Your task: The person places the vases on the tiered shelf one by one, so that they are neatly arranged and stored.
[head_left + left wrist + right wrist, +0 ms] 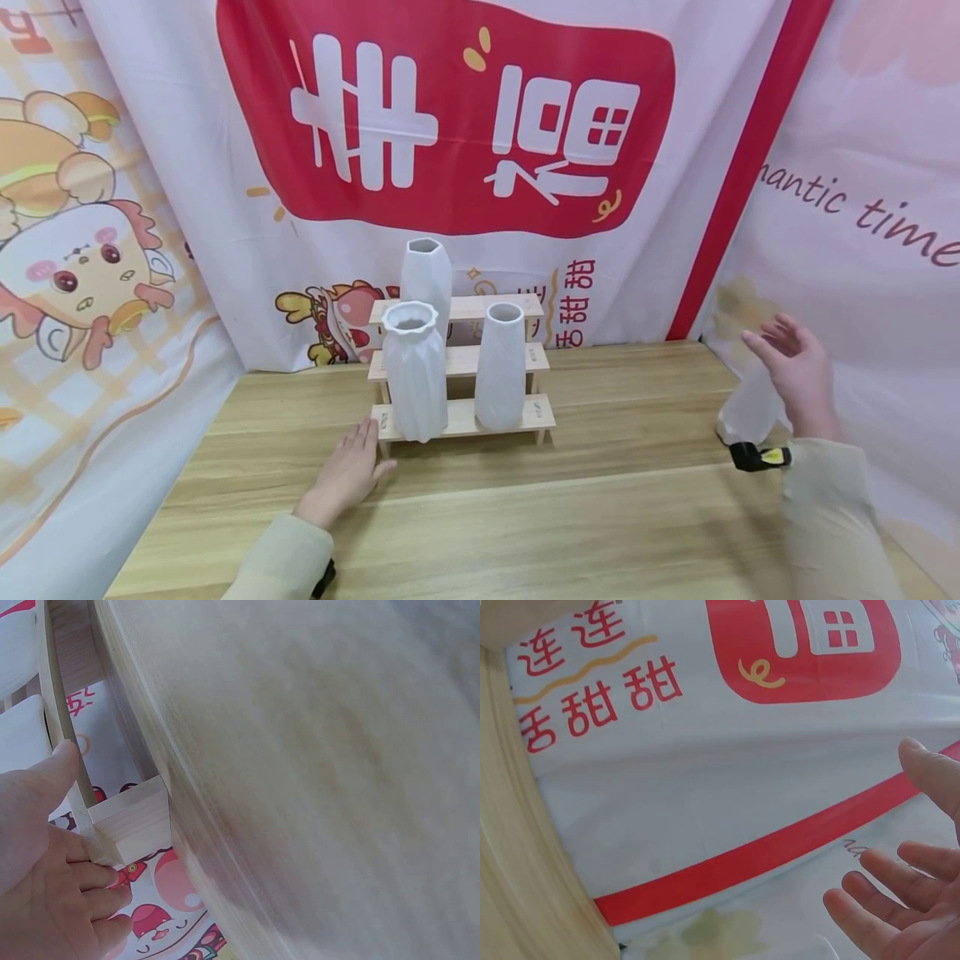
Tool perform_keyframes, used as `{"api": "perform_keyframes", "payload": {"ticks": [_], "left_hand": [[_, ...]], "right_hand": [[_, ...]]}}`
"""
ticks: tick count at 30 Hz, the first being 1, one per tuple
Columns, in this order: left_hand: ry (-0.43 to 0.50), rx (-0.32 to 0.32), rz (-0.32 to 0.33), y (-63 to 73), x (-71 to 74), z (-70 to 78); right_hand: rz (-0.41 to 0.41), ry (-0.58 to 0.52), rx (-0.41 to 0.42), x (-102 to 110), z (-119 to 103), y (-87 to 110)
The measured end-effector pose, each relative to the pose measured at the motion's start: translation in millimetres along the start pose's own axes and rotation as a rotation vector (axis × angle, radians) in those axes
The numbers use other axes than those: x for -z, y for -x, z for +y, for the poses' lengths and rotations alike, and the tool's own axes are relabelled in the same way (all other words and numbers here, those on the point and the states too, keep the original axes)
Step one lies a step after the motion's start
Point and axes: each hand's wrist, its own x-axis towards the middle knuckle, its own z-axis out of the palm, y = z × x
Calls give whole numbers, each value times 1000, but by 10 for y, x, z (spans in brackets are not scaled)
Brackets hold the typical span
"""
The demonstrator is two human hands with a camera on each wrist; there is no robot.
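A light wooden three-step stand [457, 421] holds three white vases. A vase with a wavy rim [417, 375] and a smoother tapered vase [501, 367] are at the front; a faceted vase [424, 271] is behind them. My left hand [347, 471], fingers extended, touches the left end of the lowest step; in the left wrist view the fingers [97, 900] lie at that end. At the right, my raised right hand [806, 375] has spread, slightly bent fingers and grips nothing. Another white vase [750, 408] stands beside it, partly hidden by the hand and wrist.
The wooden table [540, 525] extends around the stand. A printed cloth backdrop [450, 208] hangs behind it, with a side cloth [862, 317] close to my right hand and another patterned cloth [97, 333] at the left.
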Motion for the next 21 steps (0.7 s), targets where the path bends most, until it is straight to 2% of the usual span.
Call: {"api": "perform_keyframes", "payload": {"ticks": [5,10,16,21], "left_hand": [[-5,0,5,-1,-4,2],[-5,-1,11,-2,-7,4],[-4,3,5,-8,-9,0],[-4,2,5,-4,-11,-3]], "right_hand": [[33,71,-64,91,-3,-7],[68,19,-115,159,10,-29],[138,23,-125,204,39,-55],[135,27,-164,231,88,-60]]}}
